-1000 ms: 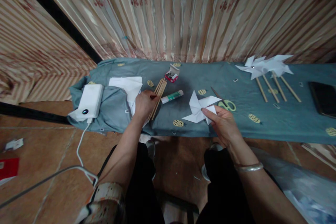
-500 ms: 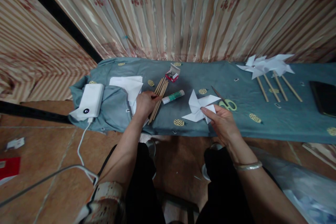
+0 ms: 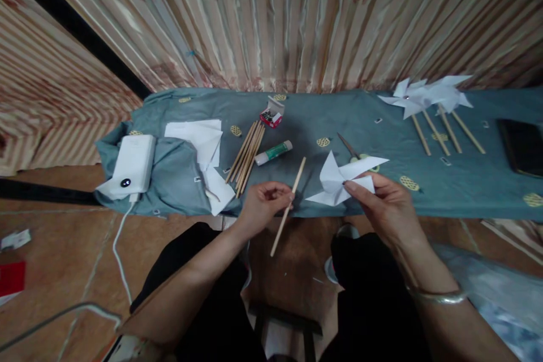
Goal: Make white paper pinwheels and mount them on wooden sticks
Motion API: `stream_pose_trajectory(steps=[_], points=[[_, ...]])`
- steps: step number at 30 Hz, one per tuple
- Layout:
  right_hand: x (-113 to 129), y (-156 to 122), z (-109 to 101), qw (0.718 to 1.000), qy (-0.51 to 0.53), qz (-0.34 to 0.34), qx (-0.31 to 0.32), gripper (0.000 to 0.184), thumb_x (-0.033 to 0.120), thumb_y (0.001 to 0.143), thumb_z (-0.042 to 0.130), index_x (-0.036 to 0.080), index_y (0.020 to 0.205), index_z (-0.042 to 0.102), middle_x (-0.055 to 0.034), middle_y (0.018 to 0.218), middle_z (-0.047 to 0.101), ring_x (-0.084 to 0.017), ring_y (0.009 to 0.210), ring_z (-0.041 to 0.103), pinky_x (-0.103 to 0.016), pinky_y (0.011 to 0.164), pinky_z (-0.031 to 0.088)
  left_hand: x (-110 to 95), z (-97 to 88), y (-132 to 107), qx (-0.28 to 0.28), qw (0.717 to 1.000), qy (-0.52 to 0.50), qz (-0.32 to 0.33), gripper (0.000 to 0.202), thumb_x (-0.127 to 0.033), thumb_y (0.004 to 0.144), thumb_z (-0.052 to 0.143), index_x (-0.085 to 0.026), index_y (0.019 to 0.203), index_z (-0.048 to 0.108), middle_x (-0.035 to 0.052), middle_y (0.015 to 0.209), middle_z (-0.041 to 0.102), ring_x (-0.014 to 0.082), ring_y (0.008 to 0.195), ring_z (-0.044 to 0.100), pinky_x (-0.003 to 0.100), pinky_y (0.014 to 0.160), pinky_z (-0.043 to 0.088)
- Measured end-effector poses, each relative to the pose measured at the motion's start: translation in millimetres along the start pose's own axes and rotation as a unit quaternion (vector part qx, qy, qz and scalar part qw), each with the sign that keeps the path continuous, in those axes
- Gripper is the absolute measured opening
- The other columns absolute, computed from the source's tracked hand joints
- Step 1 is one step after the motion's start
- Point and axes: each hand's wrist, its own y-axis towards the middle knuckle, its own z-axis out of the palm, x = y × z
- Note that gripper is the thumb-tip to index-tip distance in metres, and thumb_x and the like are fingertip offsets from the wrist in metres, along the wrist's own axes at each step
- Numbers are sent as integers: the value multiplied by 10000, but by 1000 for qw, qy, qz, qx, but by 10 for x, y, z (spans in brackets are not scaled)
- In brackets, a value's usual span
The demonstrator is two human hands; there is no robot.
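Note:
My left hand [image 3: 263, 206] pinches a thin wooden stick [image 3: 288, 206] near its middle, holding it tilted above the front edge of the blue cloth-covered table [image 3: 297, 119]. My right hand [image 3: 384, 203] grips a folded white paper pinwheel [image 3: 341, 178] by its near edge, lifted just off the cloth. Stick and pinwheel are apart, about a hand's width between them. A bundle of several more sticks [image 3: 246, 150] lies on the cloth to the left.
On the cloth lie a green glue stick [image 3: 274, 152], a small red box of pins [image 3: 271, 114], scissors [image 3: 354, 153] partly behind the pinwheel, white paper sheets [image 3: 199, 136], a white power bank [image 3: 132, 162] with cable, finished pinwheels on sticks [image 3: 428, 102], and a black phone [image 3: 522, 145].
My left hand has taken one stick from the bundle and brought it toward me and to the right. My right hand has lifted the pinwheel off the cloth.

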Motion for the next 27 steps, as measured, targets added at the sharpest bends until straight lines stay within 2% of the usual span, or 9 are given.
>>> stream_pose_trajectory(steps=[3,5,8,11,13,15,21,27], points=[[21,-115,-40,997,-69,-7,28,124,316,702,791,232,774,733,28,748,741,-118,665,653,-217,659,524,282,189,-116,52,990,-89,-100,278,-391,604,788,-146,651,667,-8,563,622,83,511,535,207,551,397],[31,-206,-35,989,-127,-9,70,121,326,743,753,225,806,736,15,759,745,-136,671,668,-221,636,527,481,269,-170,68,979,-114,-155,285,-381,586,807,-135,647,677,-1,568,630,76,513,526,202,548,382],[10,-325,-23,963,-236,-41,128,119,315,816,680,225,875,730,10,771,745,-149,672,684,-226,621,535,672,312,-211,50,970,-148,-187,286,-339,547,834,-138,716,720,11,634,675,88,553,550,215,593,419],[-56,-383,-30,919,-336,-152,138,69,242,850,642,239,878,705,9,807,741,-151,717,695,-237,670,548,674,290,-209,24,970,-153,-189,286,-323,544,846,-158,751,738,16,695,710,112,609,592,236,657,468],[-108,-385,-42,891,-366,-231,139,86,192,863,619,237,901,682,-10,866,742,-161,786,702,-263,733,558,623,265,-192,24,971,-150,-182,292,-340,553,847,-164,762,745,21,726,722,132,661,624,248,704,492],[-153,-371,-52,870,-379,-280,147,126,148,873,593,226,947,659,-30,895,738,-173,833,700,-292,774,563,586,252,-173,22,966,-159,-201,316,-376,549,852,-165,759,746,23,744,727,139,682,643,256,728,514],[-276,-315,-77,839,-392,-336,173,289,18,855,533,179,1082,609,-87,954,717,-203,911,671,-371,816,564,667,285,-157,11,933,-214,-288,377,-406,489,893,-151,723,742,43,806,744,149,758,686,266,773,560],[-314,-222,-60,823,-410,-352,176,339,-21,822,542,143,1110,615,-117,977,716,-222,943,669,-399,836,568,717,289,-124,9,926,-215,-310,425,-448,458,899,-152,733,766,39,772,749,144,724,689,290,812,565]])
